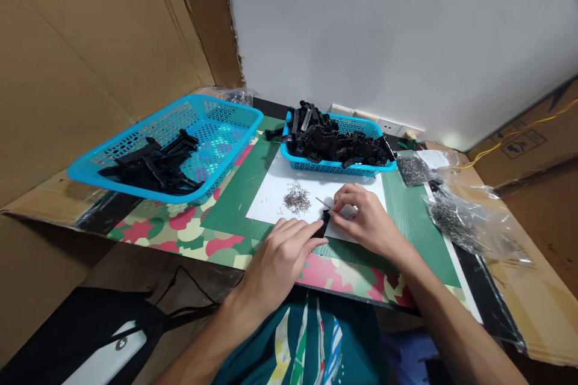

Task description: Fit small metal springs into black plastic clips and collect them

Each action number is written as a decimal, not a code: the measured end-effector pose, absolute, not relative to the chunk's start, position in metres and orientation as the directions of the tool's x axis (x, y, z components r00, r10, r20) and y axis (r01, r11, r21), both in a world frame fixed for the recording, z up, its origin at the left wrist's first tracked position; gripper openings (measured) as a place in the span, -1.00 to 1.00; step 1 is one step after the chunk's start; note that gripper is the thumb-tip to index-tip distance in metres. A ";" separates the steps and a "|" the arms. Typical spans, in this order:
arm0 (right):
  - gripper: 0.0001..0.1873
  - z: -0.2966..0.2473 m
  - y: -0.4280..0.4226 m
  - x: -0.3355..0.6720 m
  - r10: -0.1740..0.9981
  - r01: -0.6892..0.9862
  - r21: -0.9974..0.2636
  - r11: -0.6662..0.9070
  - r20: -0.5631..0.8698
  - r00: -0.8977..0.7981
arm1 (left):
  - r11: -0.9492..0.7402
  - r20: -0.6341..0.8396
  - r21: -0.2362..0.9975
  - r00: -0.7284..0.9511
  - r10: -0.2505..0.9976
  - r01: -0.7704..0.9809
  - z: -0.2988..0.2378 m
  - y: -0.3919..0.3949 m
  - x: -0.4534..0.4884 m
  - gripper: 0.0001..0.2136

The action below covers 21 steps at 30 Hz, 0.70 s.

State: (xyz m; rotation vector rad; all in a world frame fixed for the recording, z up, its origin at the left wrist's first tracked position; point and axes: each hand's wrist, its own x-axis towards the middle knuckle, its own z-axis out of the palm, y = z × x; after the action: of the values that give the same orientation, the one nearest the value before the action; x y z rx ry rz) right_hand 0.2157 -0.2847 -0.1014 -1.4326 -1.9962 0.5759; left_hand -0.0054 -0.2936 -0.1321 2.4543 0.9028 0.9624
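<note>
My left hand [289, 248] is closed on a small black plastic part [324, 224], pinning it near the front of a white paper sheet [266, 201]. Between the thumb and fingertips of my right hand [363, 216] is a thin metal rod [323, 201], its free end pointing left, just above the black part. Behind my left hand, a loose pile of tiny metal pieces [297, 198] lies on the sheet; they look like small springs or pins, too small to tell.
A blue basket [334, 166] heaped with black plastic parts stands at the back. To the left, a larger blue basket [226, 126] holds several black parts. Clear bags of metal pieces [451, 219] lie at right. Cardboard [90, 30] walls the left side; a power strip [391, 127] sits behind.
</note>
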 end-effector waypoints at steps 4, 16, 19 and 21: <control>-0.82 -0.104 -0.285 0.216 0.937 0.687 -0.638 0.348 0.254 -0.239 | -0.740 0.500 0.516 0.550 0.669 0.432 -0.137 -0.293 -0.006 -0.78; -0.79 -0.107 -0.282 0.213 0.939 0.645 -0.682 0.344 0.227 -0.260 | -0.762 0.529 0.470 0.549 0.648 0.446 -0.136 -0.294 -0.006 -0.80; -0.84 -0.105 -0.282 0.216 0.939 0.687 -0.643 0.340 0.198 -0.279 | -0.754 0.519 0.469 0.547 0.657 0.461 -0.138 -0.294 -0.007 -0.78; -0.86 -0.103 -0.282 0.218 0.939 0.713 -0.613 0.340 0.179 -0.294 | -0.745 0.508 0.476 0.545 0.667 0.467 -0.138 -0.294 -0.008 -0.78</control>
State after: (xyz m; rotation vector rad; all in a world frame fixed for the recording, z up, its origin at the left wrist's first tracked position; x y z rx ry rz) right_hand 0.2185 -0.2825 -0.1026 -1.4407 -2.0964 0.5811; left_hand -0.0077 -0.2938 -0.1380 2.5005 0.9425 1.0007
